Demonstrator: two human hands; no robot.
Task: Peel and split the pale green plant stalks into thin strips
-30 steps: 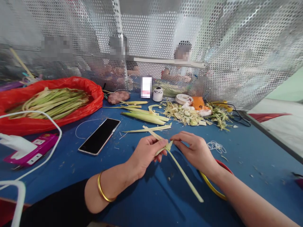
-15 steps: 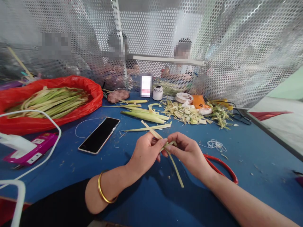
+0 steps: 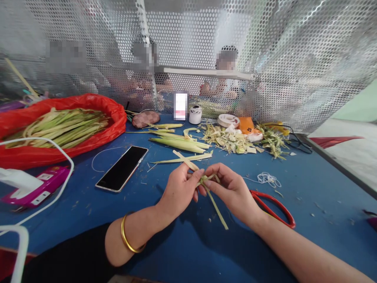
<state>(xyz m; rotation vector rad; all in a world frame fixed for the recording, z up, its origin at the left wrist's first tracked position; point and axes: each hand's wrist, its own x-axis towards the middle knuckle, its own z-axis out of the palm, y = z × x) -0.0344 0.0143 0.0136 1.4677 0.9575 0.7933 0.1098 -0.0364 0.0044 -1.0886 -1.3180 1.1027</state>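
Observation:
Over the blue table (image 3: 182, 251), my left hand (image 3: 179, 188) and my right hand (image 3: 232, 188) meet fingertip to fingertip. Both pinch a pale green leaf strip (image 3: 216, 208) that is folded into a small knot between them. One end of the strip points back past my left thumb, the other hangs down toward me. A gold bangle (image 3: 126, 239) circles my left wrist.
A red bag (image 3: 114, 114) of green leaf strips lies far left. A black phone (image 3: 122, 168), a pink power strip (image 3: 38, 188), red-handled scissors (image 3: 273, 206), white string (image 3: 266, 179), loose leaves (image 3: 176, 143) and a scrap pile (image 3: 235, 141) lie around. A perforated metal screen (image 3: 265, 59) stands behind, with people beyond it.
The strip's hanging end has shortened as it was drawn through the fold. My right hand shifted left, uncovering the scissors beneath its wrist.

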